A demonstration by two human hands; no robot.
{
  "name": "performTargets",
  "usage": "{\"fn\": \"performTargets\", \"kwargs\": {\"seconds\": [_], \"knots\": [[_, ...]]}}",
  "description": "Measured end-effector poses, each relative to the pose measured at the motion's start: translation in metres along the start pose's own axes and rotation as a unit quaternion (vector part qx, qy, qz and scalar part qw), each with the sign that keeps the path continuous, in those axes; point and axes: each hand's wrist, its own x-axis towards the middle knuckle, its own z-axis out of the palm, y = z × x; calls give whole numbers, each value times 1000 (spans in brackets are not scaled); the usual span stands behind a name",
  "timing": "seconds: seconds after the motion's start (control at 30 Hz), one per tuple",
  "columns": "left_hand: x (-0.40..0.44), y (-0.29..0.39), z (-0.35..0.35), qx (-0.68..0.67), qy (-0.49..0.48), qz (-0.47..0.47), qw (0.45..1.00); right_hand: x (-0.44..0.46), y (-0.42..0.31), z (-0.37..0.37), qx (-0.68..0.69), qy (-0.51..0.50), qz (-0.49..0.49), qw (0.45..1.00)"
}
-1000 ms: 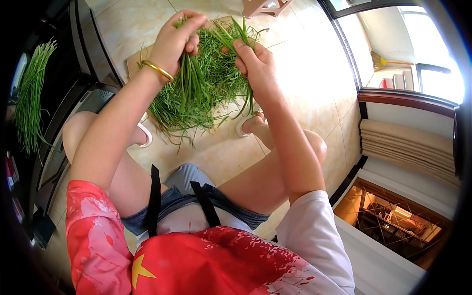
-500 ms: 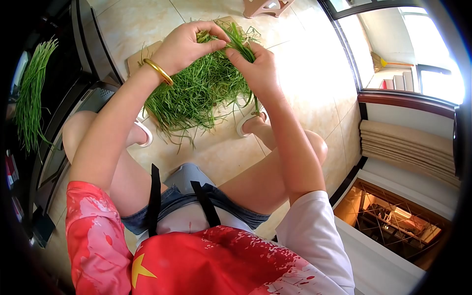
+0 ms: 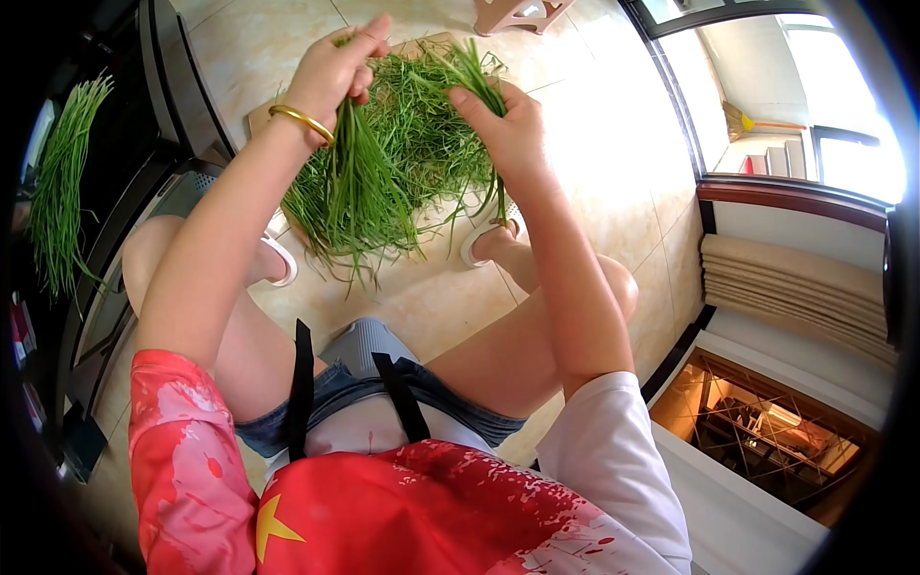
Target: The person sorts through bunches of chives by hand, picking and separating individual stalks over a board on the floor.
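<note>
My left hand, wearing a gold bangle, is closed round a bunch of chives that hangs down over the pile. Its thumb points up to the right. Between the thumb and fingers of my right hand is another bunch of chives. The leaves of that bunch stick out above the hand and trail below it. Beneath both hands a large loose heap of chives lies on a flat tan sheet on the floor, with yellowish bits among the green.
A neat bundle of chives rests on a dark cabinet at the left. My feet in white sandals flank the heap. I sit on a grey stool. A pink stool stands beyond the heap, and a glass door is at the right.
My left hand has moved left and up, apart from my right hand, and a bunch of chives now hangs from it. The right hand still holds its bunch nearly in place.
</note>
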Motion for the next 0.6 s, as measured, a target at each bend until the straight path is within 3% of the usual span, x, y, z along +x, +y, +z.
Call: {"fn": "performTargets", "kwargs": {"seconds": [0.1, 0.13, 0.17, 0.27, 0.43, 0.6], "knots": [[7, -5, -5, 23, 23, 17, 999, 0, -3, -4, 112, 8, 67, 991], [5, -8, -5, 76, -46, 62, 994, 2, -1, -6, 187, -6, 92, 978], [1, -10, -2, 76, -46, 62, 994, 3, 1, -8, 261, -20, 117, 958], [-10, -18, 12, 44, -146, 38, 988, 2, -3, -7, 315, -34, 123, 941], [-25, -13, 24, 12, -183, 23, 983, -1, -4, 6, 296, -52, 126, 945], [-19, -19, 21, -14, -123, 15, 992, -2, -9, 6, 221, -114, 130, 960]]}}
